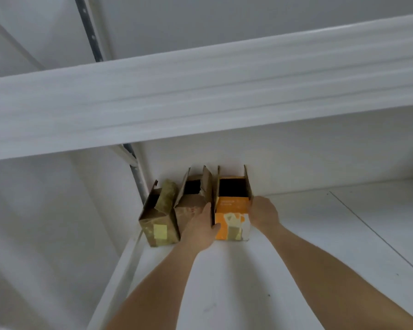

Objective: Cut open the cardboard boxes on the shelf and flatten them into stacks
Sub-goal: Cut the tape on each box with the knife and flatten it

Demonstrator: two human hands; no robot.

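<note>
Two bare forearms of yours enter from the bottom edge, elbows cut off, reaching over the white shelf [296,234]. Your left hand [202,231] grasps the left side of the orange box [231,219], thumb curled onto its front face, fingers hidden between it and the middle brown box [188,206]. Your right hand [264,211] grips the orange box's right side; its fingertips are out of sight behind the wall. The orange box stands upright, top flaps raised, interior dark; the print on its front is too blurred to read. Further left, the left brown box [159,225] tilts near the shelf's back corner, a pale patch on its front. Above, the upper shelf beam [200,96] is smeared by blur.
</note>
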